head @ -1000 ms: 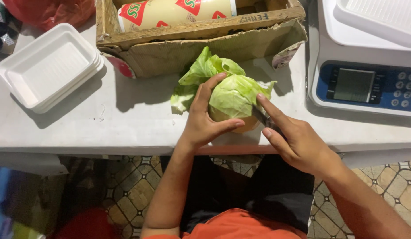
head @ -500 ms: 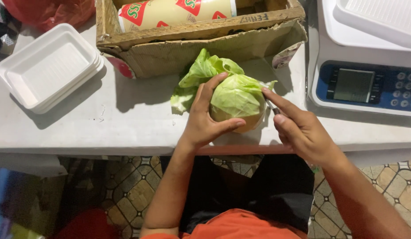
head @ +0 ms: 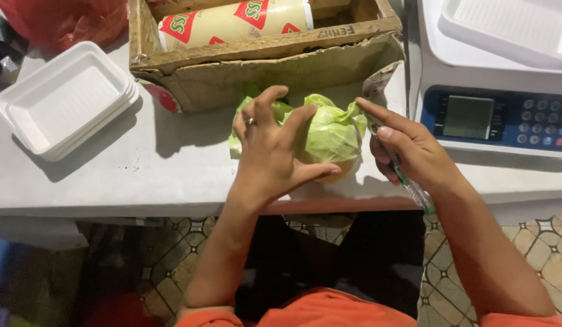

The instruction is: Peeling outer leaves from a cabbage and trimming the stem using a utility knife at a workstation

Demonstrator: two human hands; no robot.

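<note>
A left hand (head: pixel 270 151), fingers spread open, cups a green cabbage (head: pixel 330 136) near the counter's (head: pixel 142 181) front edge. The right hand (head: pixel 411 151) grips a small knife (head: pixel 408 181) against the cabbage's right side.

The cabbage (head: pixel 329 136) is showing waxy, faintly glossy leaves, crinkled at their edges. The knife (head: pixel 408 184) is showing a clear plastic handle with green in it. The table (head: pixel 142 175) is looking smooth, matt and painted grey-white. Toward its far edge, the box (head: pixel 263 66) is looking like rough brown cardboard, torn and frayed, holding a glossy plastic-wrapped roll (head: pixel 232 21). Near the left edge, the stacked trays (head: pixel 63 100) are looking like matt white foam. The scale (head: pixel 493 115) is showing smooth white plastic.
</note>
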